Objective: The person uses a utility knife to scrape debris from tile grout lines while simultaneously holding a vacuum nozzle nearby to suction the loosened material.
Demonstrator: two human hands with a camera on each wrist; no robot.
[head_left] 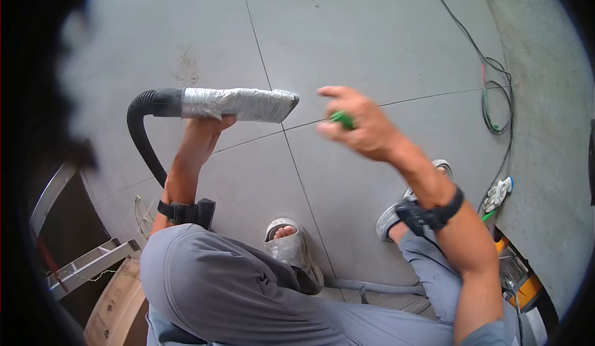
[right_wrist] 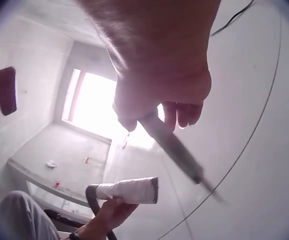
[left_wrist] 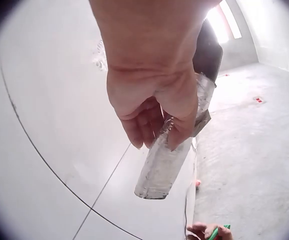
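Note:
My left hand [head_left: 204, 136] grips a vacuum nozzle [head_left: 245, 103] wrapped in silver tape, with the thumb along its near side. A black ribbed hose [head_left: 141, 113] runs from its left end back past the forearm. The nozzle's slanted mouth points right, over the tiled floor [head_left: 347, 30]. Off to the right of that mouth, my right hand [head_left: 365, 126] holds a green-handled tool [head_left: 343, 120], index finger extended. Seen from the right wrist, the tool's thin shaft [right_wrist: 212, 191] sticks out beyond the fingers, blurred; most of the handle is hidden in the head view.
Dark cable [head_left: 511, 98] lies coiled on the right, with a white glove [head_left: 498, 194] below it. A yellow-and-black item [head_left: 527, 287] sits at lower right. Lower left are a ladder [head_left: 93, 265] and a cardboard box [head_left: 114, 302]. Grey hose [head_left: 372, 286] crosses behind the sandalled feet.

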